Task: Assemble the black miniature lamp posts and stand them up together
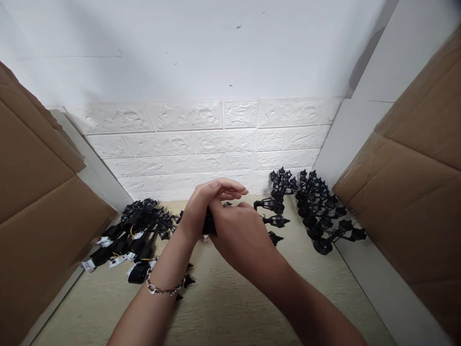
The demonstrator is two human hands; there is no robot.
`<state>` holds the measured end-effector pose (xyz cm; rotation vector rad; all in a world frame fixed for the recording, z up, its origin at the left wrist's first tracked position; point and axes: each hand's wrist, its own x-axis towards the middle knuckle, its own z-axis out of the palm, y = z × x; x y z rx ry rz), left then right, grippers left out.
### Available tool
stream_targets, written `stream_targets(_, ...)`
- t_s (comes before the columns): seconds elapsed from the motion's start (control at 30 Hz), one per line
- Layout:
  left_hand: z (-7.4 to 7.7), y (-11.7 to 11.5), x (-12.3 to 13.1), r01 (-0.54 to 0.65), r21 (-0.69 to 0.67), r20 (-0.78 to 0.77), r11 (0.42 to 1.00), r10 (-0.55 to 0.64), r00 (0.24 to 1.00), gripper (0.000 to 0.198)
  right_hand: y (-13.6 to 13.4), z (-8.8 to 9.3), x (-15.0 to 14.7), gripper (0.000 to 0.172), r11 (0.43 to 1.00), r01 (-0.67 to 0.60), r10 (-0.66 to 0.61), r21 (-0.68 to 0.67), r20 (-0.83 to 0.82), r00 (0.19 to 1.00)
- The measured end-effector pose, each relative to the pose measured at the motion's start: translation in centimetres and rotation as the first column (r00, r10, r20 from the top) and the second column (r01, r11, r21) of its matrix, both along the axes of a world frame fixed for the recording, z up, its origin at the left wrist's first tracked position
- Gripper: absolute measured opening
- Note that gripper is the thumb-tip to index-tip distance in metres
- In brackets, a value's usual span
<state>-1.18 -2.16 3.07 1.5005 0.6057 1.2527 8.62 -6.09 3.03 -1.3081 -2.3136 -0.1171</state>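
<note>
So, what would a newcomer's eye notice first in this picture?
The left hand and right hand meet mid-table around a small black part. A tangled pile of black lamps with white tags lies to their left. A neater cluster sits on the right, beside the cardboard.

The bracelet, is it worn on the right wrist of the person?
No, the silver chain bracelet sits on the wrist below the left hand, while the wrist of the right hand is bare.
</note>
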Motion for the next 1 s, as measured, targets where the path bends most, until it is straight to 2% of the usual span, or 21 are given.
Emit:
stream_targets(0.1,0.2,0.3,-0.4,-0.055,-0.045,-0.049,0.997,0.053,0.997,0.039,0.8,0.0,0.7,0.039,0.984,-0.170,0.163,-0.054,-0.106,0.981)
stream_targets(0.23,0.1,0.7,-1.1,-0.033,-0.096,-0.040,0.995,0.029,0.999,0.044,1.3,0.3,1.8,0.033,0.958,-0.246,0.214,-0.146,-0.203,0.955)
stream_targets(0.33,0.0,1.1,-2.3,0.072,-0.080,-0.171,0.994,-0.085,0.982,0.047,1.4,0.7,2.7,0.032,0.952,-0.250,0.193,-0.179,-0.288,0.938)
stream_targets(0.4,0.1,1.3,-3.1,0.184,-0.076,-0.320,0.980,-0.199,0.926,0.051,1.5,0.8,3.2,0.029,0.945,-0.248,0.166,-0.213,-0.342,0.925)
stream_targets(0.47,0.4,1.2,-3.4,0.284,-0.096,-0.428,0.954,-0.297,0.854,0.067,1.7,0.9,3.5,0.023,0.945,-0.234,0.135,-0.229,-0.377,0.916)
stream_targets(0.5,0.5,1.1,-3.3,0.298,-0.092,-0.459,0.950,-0.306,0.834,0.074,1.8,0.9,3.5,0.021,0.952,-0.213,0.118,-0.218,-0.381,0.917)
stream_targets(0.57,0.6,0.9,-2.8,0.259,-0.058,-0.476,0.964,-0.255,0.842,0.078,2.2,0.6,3.4,0.018,0.976,-0.142,0.073,-0.164,-0.367,0.927)
stream_targets(0.67,0.3,0.8,-1.7,0.171,0.014,-0.434,0.985,-0.148,0.889,0.066,2.9,-0.2,2.9,0.019,0.994,-0.015,-0.025,-0.111,-0.352,0.936)
stream_targets(0.73,0.1,1.0,-1.3,0.132,0.049,-0.418,0.990,-0.099,0.903,0.057,3.1,-0.7,2.6,0.024,0.993,0.023,-0.065,-0.117,-0.362,0.930)
stream_targets(0.8,-0.1,1.3,-1.3,0.043,0.077,-0.439,0.996,-0.005,0.898,0.054,3.1,-0.7,2.7,0.036,0.991,0.013,-0.060,-0.131,-0.360,0.931)
stream_targets(0.9,-0.2,1.5,-1.9,-0.173,0.159,-0.554,0.972,0.233,0.799,0.056,2.6,0.3,3.4,0.057,0.991,-0.026,-0.020,-0.134,-0.332,0.943)
stream_targets(1.0,-0.2,1.5,-2.5,-0.264,0.254,-0.691,0.930,0.366,0.624,0.056,1.1,2.1,5.0,0.054,0.998,0.003,-0.022,-0.055,-0.352,0.936)
